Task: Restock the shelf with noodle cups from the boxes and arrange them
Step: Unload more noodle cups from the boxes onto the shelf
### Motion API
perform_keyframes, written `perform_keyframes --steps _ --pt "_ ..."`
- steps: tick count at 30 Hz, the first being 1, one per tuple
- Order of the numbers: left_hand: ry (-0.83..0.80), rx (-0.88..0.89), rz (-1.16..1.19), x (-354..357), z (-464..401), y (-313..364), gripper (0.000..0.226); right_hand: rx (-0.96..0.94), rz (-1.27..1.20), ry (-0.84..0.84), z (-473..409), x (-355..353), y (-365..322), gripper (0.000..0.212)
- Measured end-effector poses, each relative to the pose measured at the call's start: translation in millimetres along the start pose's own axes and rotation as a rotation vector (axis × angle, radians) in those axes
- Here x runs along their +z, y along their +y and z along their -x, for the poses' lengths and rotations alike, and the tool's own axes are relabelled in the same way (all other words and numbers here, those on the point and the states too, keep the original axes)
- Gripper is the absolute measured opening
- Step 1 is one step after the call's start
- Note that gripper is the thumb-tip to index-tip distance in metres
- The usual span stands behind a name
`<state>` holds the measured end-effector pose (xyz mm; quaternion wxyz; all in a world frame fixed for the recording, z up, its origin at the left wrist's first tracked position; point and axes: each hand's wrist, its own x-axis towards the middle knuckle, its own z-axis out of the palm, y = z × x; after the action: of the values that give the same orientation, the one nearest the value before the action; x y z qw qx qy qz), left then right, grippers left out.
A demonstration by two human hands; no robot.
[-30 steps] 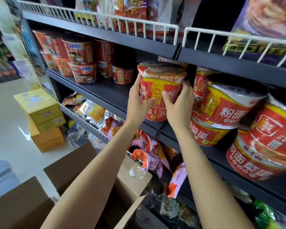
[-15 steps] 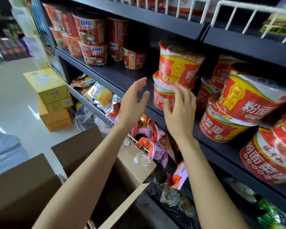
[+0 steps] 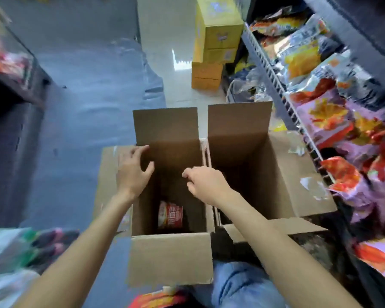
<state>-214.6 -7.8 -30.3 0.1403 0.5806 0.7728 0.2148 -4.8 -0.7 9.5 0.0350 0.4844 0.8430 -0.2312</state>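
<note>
Two open brown cardboard boxes stand side by side on the floor below me. The left box (image 3: 169, 256) holds a red noodle cup (image 3: 170, 215) lying deep at its bottom. The inside of the right box (image 3: 240, 130) is dark, and I cannot tell what it holds. My left hand (image 3: 133, 170) hovers over the left box's left rim with fingers spread and empty. My right hand (image 3: 206, 182) hangs over the wall between the two boxes, fingers loosely curled, holding nothing. The shelf with the noodle cups is out of view.
On the right, a wire-fronted shelf (image 3: 282, 94) is packed with snack bags (image 3: 327, 116). Stacked yellow cartons (image 3: 216, 41) stand on the floor beyond the boxes. Another red packet (image 3: 160, 298) shows at the bottom edge by my jeans-clad knee (image 3: 238, 283). A dark shelf unit (image 3: 11, 90) stands left.
Both hands let go of the noodle cup stacked on the shelf and dropped away. The view swung down from the shelf to the open boxes, where both hands now hover empty.
</note>
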Motion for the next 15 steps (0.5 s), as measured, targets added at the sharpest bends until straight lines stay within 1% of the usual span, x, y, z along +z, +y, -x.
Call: perform_keyframes --steps 2,3,5,7,10,12,15 --pt "-0.071 -0.222 -0.120 20.0 5.5 -39.3 0.069 -0.070 0.040 -0.127 -35.4 36.4 -6.9 0.040" --pt "-0.106 -0.301 -0.152 30.3 9.8 -53.0 0.078 -0.096 0.058 -0.166 -51.5 54.3 -8.4 0.043" --pt "-0.152 -0.375 -0.166 54.2 16.4 -74.5 0.085 -0.151 0.074 -0.188 -82.1 90.0 -6.6 0.042" --pt "-0.167 -0.383 -0.173 76.1 19.7 -87.2 0.081 -0.187 0.073 -0.195 -106.6 127.3 -3.0 0.036" --pt "-0.086 -0.312 -0.210 100.9 20.4 -95.4 0.066 -0.203 0.140 -0.291 -133.3 181.2 8.4 0.037" --pt "-0.009 -0.230 -0.214 110.1 21.9 -102.1 0.059 -0.203 0.202 -0.382 -145.5 215.5 17.5 0.044" --pt "0.044 -0.154 -0.214 111.6 24.4 -110.8 0.054 -0.186 0.248 -0.502 -153.4 262.2 26.0 0.059"
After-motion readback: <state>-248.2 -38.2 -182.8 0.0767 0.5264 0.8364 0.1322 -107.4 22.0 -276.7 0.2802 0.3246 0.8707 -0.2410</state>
